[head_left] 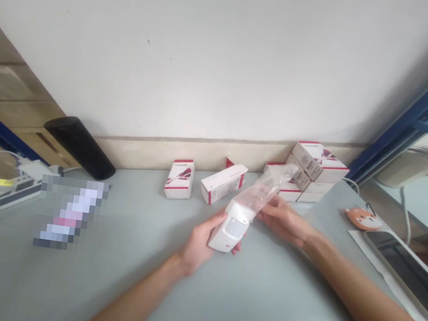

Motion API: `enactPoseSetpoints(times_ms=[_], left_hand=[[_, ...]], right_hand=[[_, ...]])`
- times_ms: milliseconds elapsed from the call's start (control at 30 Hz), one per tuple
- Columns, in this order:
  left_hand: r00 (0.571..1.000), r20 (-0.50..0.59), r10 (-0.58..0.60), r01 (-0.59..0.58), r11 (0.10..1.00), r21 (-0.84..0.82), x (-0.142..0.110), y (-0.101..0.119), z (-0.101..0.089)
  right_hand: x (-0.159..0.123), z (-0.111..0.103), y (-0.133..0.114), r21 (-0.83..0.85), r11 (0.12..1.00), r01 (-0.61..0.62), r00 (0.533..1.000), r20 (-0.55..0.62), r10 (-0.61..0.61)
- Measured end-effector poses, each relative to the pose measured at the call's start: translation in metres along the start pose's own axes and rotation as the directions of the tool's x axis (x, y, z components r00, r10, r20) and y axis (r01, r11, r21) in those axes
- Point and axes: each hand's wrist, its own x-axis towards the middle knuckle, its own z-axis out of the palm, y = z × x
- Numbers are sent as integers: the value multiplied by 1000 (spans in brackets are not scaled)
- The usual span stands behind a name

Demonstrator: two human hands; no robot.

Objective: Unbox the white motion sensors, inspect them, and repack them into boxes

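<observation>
The white, rounded plastic gadget (230,232) looks hard and smooth, with a soft shine, and the curved milky window (234,228) on its front looks smooth too. The clear, floppy plastic bag (268,188) looks thin, crinkly and a bit shiny. The upright white-and-red box (179,179), the lying white-and-red box (224,182) and the stack of white-and-red boxes (330,171) look like smooth card. The wide grey-green table top (125,254) is smooth, with a bright shine near the front. The big white wall (211,64) and the long black tube (80,147) look matt. The blue beam (400,94) looks like painted metal.
</observation>
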Motion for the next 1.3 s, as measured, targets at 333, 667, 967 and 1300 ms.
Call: enactPoseSetpoints(times_ms=[333,667,967,1300], left_hand=[[999,-31,18,-19,1000,-14,1,-1,-1],[997,-41,63,-54,980,190,-1,-4,3],[996,-84,11,6,980,198,-2,2,9],[997,-25,-71,71,997,-25,4,1,-1]], right_hand=[[0,6,-5,14,1000,-17,999,49,16],[-3,7,5,38,999,19,991,134,-24],[-6,13,-2,-52,998,-41,989,139,48],[-5,21,-2,-36,999,-4,980,197,11]])
